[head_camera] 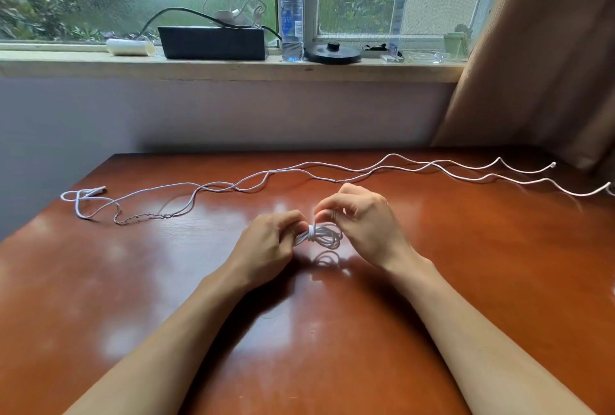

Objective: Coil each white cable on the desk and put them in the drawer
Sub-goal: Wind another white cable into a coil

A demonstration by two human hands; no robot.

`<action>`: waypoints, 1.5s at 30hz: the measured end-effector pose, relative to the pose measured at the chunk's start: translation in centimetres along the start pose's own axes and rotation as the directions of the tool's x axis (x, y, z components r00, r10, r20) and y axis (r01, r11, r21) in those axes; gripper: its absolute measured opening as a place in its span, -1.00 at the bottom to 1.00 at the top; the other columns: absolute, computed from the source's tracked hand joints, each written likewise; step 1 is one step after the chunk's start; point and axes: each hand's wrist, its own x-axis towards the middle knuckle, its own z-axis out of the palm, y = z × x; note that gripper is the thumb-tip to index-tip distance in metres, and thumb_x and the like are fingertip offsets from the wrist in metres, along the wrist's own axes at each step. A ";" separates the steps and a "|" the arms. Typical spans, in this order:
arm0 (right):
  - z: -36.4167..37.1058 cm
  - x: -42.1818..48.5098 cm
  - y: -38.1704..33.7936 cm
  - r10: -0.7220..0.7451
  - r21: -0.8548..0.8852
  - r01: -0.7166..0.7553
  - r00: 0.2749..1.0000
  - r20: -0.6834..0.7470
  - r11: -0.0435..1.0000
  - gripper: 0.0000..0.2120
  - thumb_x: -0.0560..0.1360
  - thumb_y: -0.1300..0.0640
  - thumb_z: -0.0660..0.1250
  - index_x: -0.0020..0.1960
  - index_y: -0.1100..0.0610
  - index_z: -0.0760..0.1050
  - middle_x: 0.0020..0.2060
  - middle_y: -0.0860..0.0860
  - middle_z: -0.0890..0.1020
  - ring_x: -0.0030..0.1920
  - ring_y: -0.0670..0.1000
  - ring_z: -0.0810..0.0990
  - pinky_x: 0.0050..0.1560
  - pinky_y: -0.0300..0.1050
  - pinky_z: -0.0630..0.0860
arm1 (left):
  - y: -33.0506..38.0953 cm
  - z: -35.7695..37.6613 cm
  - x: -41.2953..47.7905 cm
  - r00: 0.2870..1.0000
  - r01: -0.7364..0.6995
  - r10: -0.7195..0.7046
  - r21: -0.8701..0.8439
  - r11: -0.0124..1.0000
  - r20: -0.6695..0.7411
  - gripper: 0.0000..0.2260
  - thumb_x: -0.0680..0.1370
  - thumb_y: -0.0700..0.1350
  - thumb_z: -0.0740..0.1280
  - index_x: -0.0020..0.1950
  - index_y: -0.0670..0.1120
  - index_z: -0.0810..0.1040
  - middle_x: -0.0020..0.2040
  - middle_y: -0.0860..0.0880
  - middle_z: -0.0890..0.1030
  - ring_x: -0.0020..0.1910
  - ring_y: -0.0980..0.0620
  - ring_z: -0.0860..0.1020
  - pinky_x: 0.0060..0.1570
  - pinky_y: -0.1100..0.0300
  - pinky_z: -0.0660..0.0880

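Near the middle of the desk (466, 281) I see a small coil (321, 236) of thin white cable: several loops cinched by a few tight turns round the waist. It lies sideways just above the wood, pinched between my left hand (269, 241) and right hand (359, 218). Behind it, loose white cable (234, 187) runs uncoiled in wavy strands across the far side, with a plug end (96, 189) at the left and two ends trailing right.
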 end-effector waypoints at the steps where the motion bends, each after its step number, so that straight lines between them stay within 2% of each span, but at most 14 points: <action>1: 0.0 0.0 0.0 0.005 0.009 -0.005 1.000 -0.004 1.000 -0.87 0.44 -0.03 0.40 -0.14 -0.05 0.71 -0.26 -0.06 0.60 -0.22 -0.06 0.57 -0.16 -0.04 0.51 | -0.1 0.1 0.0 1.000 -0.008 0.008 -0.004 1.000 0.009 -0.79 0.55 0.10 0.14 -0.11 0.06 0.50 -0.30 0.05 0.51 -0.23 -0.09 0.47 -0.16 -0.09 0.52; 4: -0.2 0.1 0.3 0.014 0.036 -0.014 1.000 -0.002 0.999 -0.95 0.43 0.14 0.50 -0.14 0.01 0.71 -0.25 -0.07 0.66 -0.22 -0.10 0.62 -0.14 -0.08 0.52 | -0.1 0.2 0.0 0.999 -0.027 0.027 0.014 1.000 0.022 -0.87 0.58 0.00 0.19 -0.09 0.06 0.51 -0.29 0.09 0.52 -0.24 -0.06 0.47 -0.16 -0.06 0.52; 7: -0.4 0.1 0.7 0.019 0.042 -0.021 0.999 0.047 0.999 -0.86 0.46 0.29 0.48 -0.08 0.07 0.70 -0.20 -0.06 0.70 -0.15 -0.16 0.66 -0.06 -0.18 0.55 | 0.1 0.3 -0.1 0.999 -0.047 0.046 0.030 0.998 0.027 -0.88 0.58 -0.05 0.20 -0.09 0.09 0.51 -0.28 0.17 0.53 -0.23 0.02 0.47 -0.14 -0.03 0.53; 11: -0.5 0.2 1.0 -0.013 0.022 0.012 0.998 0.061 1.000 -0.80 0.47 0.38 0.42 -0.05 0.12 0.69 -0.19 -0.02 0.71 -0.14 -0.20 0.67 -0.06 -0.30 0.54 | 0.2 0.3 -0.1 0.997 -0.071 0.072 -0.019 0.997 0.041 -0.85 0.60 -0.05 0.20 -0.09 0.02 0.54 -0.26 0.14 0.55 -0.22 -0.01 0.50 -0.13 -0.05 0.52; 17: -0.5 0.2 1.2 0.074 0.032 -0.075 0.997 0.037 0.997 -0.87 0.43 0.23 0.46 -0.16 0.00 0.69 -0.33 -0.09 0.68 -0.27 -0.08 0.64 -0.13 -0.02 0.57 | 0.8 0.3 -0.2 0.994 -0.093 0.098 -0.104 0.990 0.046 -0.81 0.60 -0.08 0.20 -0.07 -0.03 0.60 -0.24 0.15 0.59 -0.21 0.02 0.53 -0.12 -0.01 0.52; 22: -0.4 0.1 1.6 0.201 -0.007 -0.201 0.979 0.027 0.980 -0.95 0.42 -0.02 0.51 -0.18 -0.10 0.65 -0.42 -0.16 0.65 -0.34 -0.10 0.61 -0.15 -0.01 0.58 | 1.0 0.3 -0.1 0.995 -0.092 0.097 -0.129 0.987 0.032 -0.82 0.59 -0.10 0.21 -0.10 -0.03 0.60 -0.29 0.18 0.55 -0.28 0.14 0.46 -0.20 0.10 0.44; 25: -0.3 0.0 1.9 0.253 -0.025 -0.252 0.967 0.024 0.967 -0.85 0.40 -0.15 0.51 -0.18 -0.11 0.64 -0.41 -0.18 0.65 -0.35 -0.12 0.62 -0.18 -0.05 0.57 | 1.1 0.2 -0.2 0.997 -0.077 0.080 -0.160 0.984 0.014 -0.82 0.58 -0.11 0.22 -0.10 -0.05 0.61 -0.33 0.21 0.53 -0.31 0.19 0.42 -0.24 0.19 0.37; 29: -0.3 -0.3 1.9 0.279 0.005 -0.279 0.959 0.045 0.960 -0.88 0.45 -0.07 0.51 -0.21 -0.07 0.65 -0.44 -0.15 0.63 -0.40 -0.15 0.55 -0.25 -0.11 0.51 | 1.4 0.1 -0.2 0.999 -0.052 0.053 -0.183 0.982 -0.003 -0.82 0.55 -0.12 0.20 -0.11 -0.07 0.60 -0.35 0.21 0.51 -0.34 0.19 0.40 -0.26 0.20 0.37; 32: -0.2 -0.4 1.8 0.290 0.052 -0.297 0.951 0.107 0.954 -0.88 0.53 0.15 0.44 -0.16 -0.01 0.67 -0.39 -0.06 0.67 -0.40 -0.16 0.58 -0.27 -0.18 0.52 | 1.6 0.0 -0.2 0.999 -0.040 0.034 -0.227 0.973 -0.031 -0.82 0.55 -0.13 0.19 -0.12 -0.10 0.58 -0.36 0.17 0.49 -0.34 0.19 0.38 -0.27 0.19 0.37; 35: 0.2 -0.7 1.9 0.304 0.109 -0.337 0.921 0.243 0.935 -0.81 0.57 0.29 0.31 -0.08 0.10 0.67 -0.33 0.05 0.69 -0.33 0.11 0.66 -0.23 0.00 0.64 | 1.6 0.0 -0.1 0.997 -0.014 -0.011 -0.310 0.951 -0.080 -0.81 0.59 -0.13 0.19 -0.15 -0.07 0.57 -0.36 0.11 0.46 -0.31 0.15 0.38 -0.23 0.17 0.36; 37: 0.5 -0.8 1.7 0.301 0.151 -0.354 0.908 0.292 0.923 -0.86 0.61 0.23 0.34 -0.04 0.17 0.68 -0.33 0.11 0.68 -0.40 0.07 0.59 -0.27 -0.06 0.58 | 1.6 0.0 0.0 0.993 0.017 -0.058 -0.351 0.936 -0.105 -0.79 0.60 -0.10 0.20 -0.17 -0.06 0.56 -0.37 0.13 0.46 -0.32 0.15 0.39 -0.24 0.20 0.35; 39: 0.7 -0.8 1.3 0.302 0.219 -0.375 0.903 0.305 0.901 -0.86 0.61 0.14 0.38 -0.02 0.15 0.70 -0.31 0.17 0.67 -0.40 -0.03 0.55 -0.29 -0.14 0.54 | 1.6 0.0 0.1 0.986 0.052 -0.108 -0.387 0.921 -0.126 -0.76 0.60 -0.06 0.19 -0.21 -0.09 0.53 -0.38 0.12 0.46 -0.34 0.13 0.38 -0.24 0.16 0.35; 41: 0.8 -0.8 0.9 0.284 0.266 -0.377 0.900 0.330 0.887 -0.86 0.61 0.09 0.39 0.00 0.11 0.70 -0.30 0.20 0.67 -0.38 -0.03 0.55 -0.27 -0.15 0.53 | 1.7 -0.2 0.2 0.976 0.088 -0.165 -0.440 0.894 -0.139 -0.72 0.60 -0.02 0.18 -0.21 -0.14 0.53 -0.40 0.10 0.46 -0.37 0.12 0.37 -0.27 0.14 0.33; 45: 1.1 -0.9 0.6 0.260 0.267 -0.373 0.889 0.377 0.888 -0.84 0.61 0.04 0.37 0.08 0.06 0.70 -0.34 0.12 0.63 -0.33 -0.04 0.52 -0.22 -0.13 0.50 | 1.3 -0.3 0.3 0.952 0.146 -0.244 -0.427 0.892 -0.184 -0.70 0.60 0.00 0.19 -0.19 -0.12 0.58 -0.44 0.10 0.48 -0.40 0.11 0.39 -0.31 0.12 0.33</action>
